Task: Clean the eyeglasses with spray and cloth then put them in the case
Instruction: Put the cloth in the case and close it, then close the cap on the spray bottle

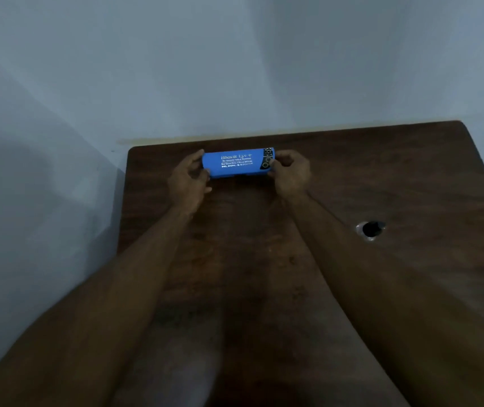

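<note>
A blue eyeglass case (pixel 236 163) with white lettering on its lid sits closed near the far edge of the dark wooden table (pixel 381 177). My left hand (pixel 188 180) grips its left end, fingers curled over the edge. My right hand (pixel 289 171) grips its right end, where a black patterned patch shows. Eyeglasses, spray and cloth are not in view.
A round cable hole (pixel 370 229) is cut into the tabletop at the right. Pale walls stand behind the table and along its left side. The table's left edge runs close to my left forearm.
</note>
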